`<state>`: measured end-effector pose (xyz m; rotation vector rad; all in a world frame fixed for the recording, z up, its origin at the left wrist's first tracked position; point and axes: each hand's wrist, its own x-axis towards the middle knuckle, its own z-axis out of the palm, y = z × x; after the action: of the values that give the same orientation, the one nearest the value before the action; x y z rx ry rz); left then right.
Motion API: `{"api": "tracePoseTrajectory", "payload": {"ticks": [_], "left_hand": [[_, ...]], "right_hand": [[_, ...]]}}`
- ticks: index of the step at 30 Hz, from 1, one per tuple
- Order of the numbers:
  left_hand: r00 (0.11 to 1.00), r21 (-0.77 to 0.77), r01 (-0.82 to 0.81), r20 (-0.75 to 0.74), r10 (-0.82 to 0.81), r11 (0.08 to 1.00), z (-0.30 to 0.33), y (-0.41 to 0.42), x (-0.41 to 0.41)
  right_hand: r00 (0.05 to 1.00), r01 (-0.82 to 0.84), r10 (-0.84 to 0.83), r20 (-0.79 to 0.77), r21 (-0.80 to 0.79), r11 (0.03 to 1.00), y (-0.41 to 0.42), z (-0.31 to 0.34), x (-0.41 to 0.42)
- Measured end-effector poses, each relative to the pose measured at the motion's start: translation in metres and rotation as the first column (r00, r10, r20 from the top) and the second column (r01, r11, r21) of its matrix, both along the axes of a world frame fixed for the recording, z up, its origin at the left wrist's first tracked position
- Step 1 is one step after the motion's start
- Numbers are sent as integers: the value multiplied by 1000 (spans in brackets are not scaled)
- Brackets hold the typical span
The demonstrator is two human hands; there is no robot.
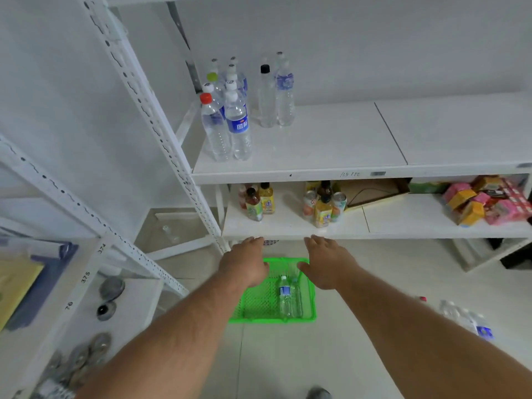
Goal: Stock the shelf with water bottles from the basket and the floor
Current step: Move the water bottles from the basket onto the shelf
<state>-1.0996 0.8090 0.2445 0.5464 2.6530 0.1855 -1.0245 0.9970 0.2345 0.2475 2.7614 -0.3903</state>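
Both my bare forearms stretch forward and down from the bottom corners of the view, palms turned down. My left hand (244,262) hangs over the left edge of the green basket (259,305), fingers straight and loosely spread, holding nothing. My right hand (326,262) reaches out level with it above the basket's right edge, fingers also extended and apart, empty. The basket sits on the pale tiled floor (331,355) between my hands, and two water bottles (289,296) lie side by side in its right half, caps pointing away from me. More water bottles on the floor (466,318) lie off to my right, blurred. Beyond my fingertips runs the lower shelf (288,228), carrying juice bottles (259,201), cans and bright pink and yellow boxes (486,200). Above it is the upper shelf (331,145), where a cluster of upright stocked bottles (230,110) stands at the left end, with two more just to their right.
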Motion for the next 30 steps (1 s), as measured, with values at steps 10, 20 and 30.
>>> {"api": "tracePoseTrajectory", "payload": {"ticks": [10,20,30], "left_hand": [[991,55,0,133,-7,998,-41,-78,33],[974,69,-36,227,19,997,-75,-110,9],[914,18,-170,376,151,985,-146,-54,-37]], "right_hand": [[982,149,-141,123,-55,987,-76,-40,48],[955,244,-231,184,-52,968,-100,-68,50],[924,319,-270,269,-156,935,-28,-134,-24]]}}
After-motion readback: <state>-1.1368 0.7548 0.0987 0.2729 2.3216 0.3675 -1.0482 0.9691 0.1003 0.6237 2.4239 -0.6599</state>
